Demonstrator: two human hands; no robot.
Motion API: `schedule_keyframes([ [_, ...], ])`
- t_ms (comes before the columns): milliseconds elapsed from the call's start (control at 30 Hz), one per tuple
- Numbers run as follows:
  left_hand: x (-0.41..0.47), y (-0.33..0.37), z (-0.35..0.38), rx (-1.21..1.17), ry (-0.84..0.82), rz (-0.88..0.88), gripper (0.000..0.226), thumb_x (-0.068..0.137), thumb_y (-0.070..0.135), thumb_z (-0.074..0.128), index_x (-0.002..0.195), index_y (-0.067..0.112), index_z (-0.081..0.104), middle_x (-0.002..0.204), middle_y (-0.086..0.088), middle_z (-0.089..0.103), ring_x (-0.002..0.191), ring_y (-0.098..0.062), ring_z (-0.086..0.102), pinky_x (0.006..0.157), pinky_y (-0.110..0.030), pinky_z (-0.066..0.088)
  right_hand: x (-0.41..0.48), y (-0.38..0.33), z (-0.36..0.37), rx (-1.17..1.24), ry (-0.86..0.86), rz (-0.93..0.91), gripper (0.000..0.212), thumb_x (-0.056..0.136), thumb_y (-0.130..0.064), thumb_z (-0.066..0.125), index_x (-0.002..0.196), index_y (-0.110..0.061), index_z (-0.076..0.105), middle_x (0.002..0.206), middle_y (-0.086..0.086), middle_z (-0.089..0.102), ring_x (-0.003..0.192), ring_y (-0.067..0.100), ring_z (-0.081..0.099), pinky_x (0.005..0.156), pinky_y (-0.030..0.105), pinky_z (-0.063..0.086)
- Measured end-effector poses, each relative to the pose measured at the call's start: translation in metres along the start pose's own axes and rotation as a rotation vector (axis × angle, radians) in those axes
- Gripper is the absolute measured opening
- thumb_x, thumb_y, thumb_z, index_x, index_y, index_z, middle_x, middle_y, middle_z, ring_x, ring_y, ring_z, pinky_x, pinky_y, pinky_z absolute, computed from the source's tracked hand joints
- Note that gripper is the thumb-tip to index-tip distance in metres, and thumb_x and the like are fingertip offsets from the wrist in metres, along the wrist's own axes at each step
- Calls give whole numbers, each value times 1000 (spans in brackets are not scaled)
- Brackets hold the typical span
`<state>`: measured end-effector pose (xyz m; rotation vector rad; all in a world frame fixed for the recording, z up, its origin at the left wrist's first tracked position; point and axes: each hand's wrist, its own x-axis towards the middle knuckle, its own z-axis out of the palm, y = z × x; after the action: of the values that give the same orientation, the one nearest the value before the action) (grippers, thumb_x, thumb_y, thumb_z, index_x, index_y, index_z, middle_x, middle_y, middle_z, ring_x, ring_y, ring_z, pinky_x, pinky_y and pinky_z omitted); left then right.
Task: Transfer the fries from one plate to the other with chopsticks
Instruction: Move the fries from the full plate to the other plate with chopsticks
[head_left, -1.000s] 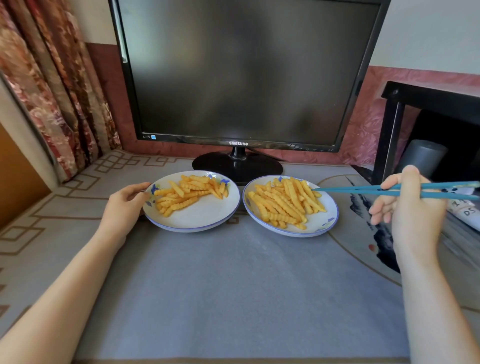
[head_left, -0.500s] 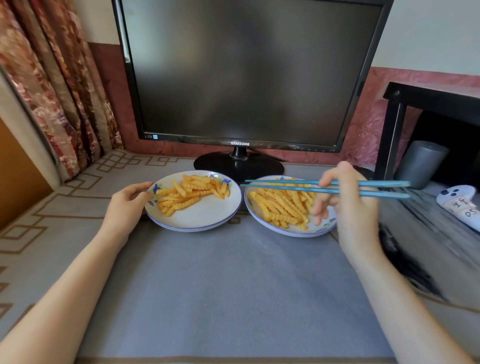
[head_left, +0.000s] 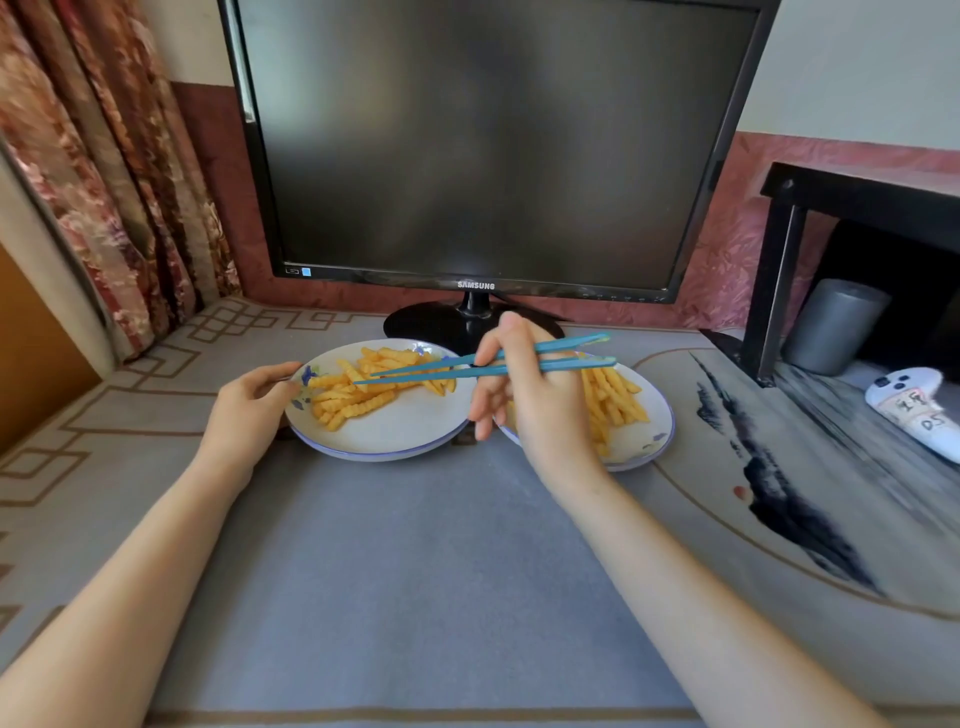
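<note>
Grey cloth is spread over the bench (head_left: 415, 571), and a dark monitor (head_left: 493, 145) is stood at its far edge, with a patterned curtain (head_left: 104, 171) hung to the left. Two plates are set side by side in front of the monitor's foot. The left plate (head_left: 395, 439) is steadied at its outer rim by the left hand (head_left: 249, 410), whose thumb and curled fingers are closed on the edge. The chopsticks (head_left: 441, 371) are pinched in the right hand (head_left: 535, 410), which is held over the near side of the right plate (head_left: 657, 431). Their tips are slightly parted and poised over the fries (head_left: 363, 402) heaped on the left plate; nothing is seen gripped between them. A second heap (head_left: 613, 395) is carried by the right plate, partly hidden by the hand.

A pick-up from the left heap is judged to be next. A ridged fry may be snapped if squeezed too hard, or dropped on the cloth between the plates if gripped off-centre. Neighbouring fries could be dragged over the rim.
</note>
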<state>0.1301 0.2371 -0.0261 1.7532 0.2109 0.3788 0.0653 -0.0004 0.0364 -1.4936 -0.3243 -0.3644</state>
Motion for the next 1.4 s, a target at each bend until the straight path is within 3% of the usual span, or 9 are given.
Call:
schedule_keyframes([
  [133, 0, 1, 1, 9, 10, 5, 28, 95, 9, 50, 120, 9, 62, 100, -9, 65, 76, -9, 60, 68, -21, 47, 7, 2, 13, -34, -38, -10, 38, 104, -23, 35, 73, -7, 52, 60, 33, 52, 36, 15, 50, 35, 17, 34],
  [400, 0, 0, -1, 2, -1, 3, 27, 94, 9, 50, 119, 10, 63, 98, -9, 66, 75, -9, 61, 65, -21, 50, 9, -2, 19, -45, 37, 55, 45, 103, -31, 36, 66, -12, 52, 49, 17, 53, 35, 20, 48, 36, 17, 35],
  [533, 0, 0, 0, -24, -10, 1, 24, 95, 7, 49, 113, 14, 63, 89, -2, 67, 62, 0, 64, 55, -9, 51, 5, -5, 6, -32, 82, 91, 46, 103, -32, 37, 65, -12, 52, 46, 13, 54, 33, 21, 48, 35, 18, 34],
  [633, 0, 0, 0, -13, -4, 2, 26, 94, 8, 50, 116, 11, 63, 95, -6, 67, 69, -3, 63, 64, -18, 52, 2, -10, -6, -22, 125, 128, 45, 103, -28, 36, 64, -10, 50, 40, 7, 52, 30, 19, 46, 35, 17, 31],
  [933, -3, 3, 1, 1, 0, 5, 29, 95, 9, 49, 122, 9, 61, 103, -8, 65, 80, -12, 61, 68, -19, 46, -9, -20, -44, -61, 252, 133, 42, 101, -26, 38, 63, -11, 49, 37, 9, 49, 27, 20, 41, 37, 20, 28],
  [1133, -3, 2, 1, 6, 3, 5, 30, 95, 9, 49, 122, 8, 61, 104, -8, 65, 78, -8, 60, 70, -21, 47, -17, -32, -75, -59, 362, 49, 42, 101, -26, 39, 63, -11, 48, 36, 8, 46, 29, 22, 39, 39, 25, 31],
  [1233, -4, 4, 1, 9, 3, 4, 30, 95, 9, 48, 123, 8, 60, 104, -8, 64, 82, -14, 61, 75, -25, 47, -22, -38, -99, -65, 438, 5, 39, 100, -24, 39, 64, -11, 46, 36, 2, 45, 29, 22, 39, 36, 20, 31],
  [1400, -1, 1, 0, 20, 6, 3, 30, 95, 10, 49, 122, 9, 61, 103, -9, 65, 78, -8, 60, 67, -19, 49, -33, -40, -143, -105, 553, 5, 37, 98, -28, 39, 64, -14, 48, 35, 6, 45, 30, 21, 39, 38, 21, 29],
])
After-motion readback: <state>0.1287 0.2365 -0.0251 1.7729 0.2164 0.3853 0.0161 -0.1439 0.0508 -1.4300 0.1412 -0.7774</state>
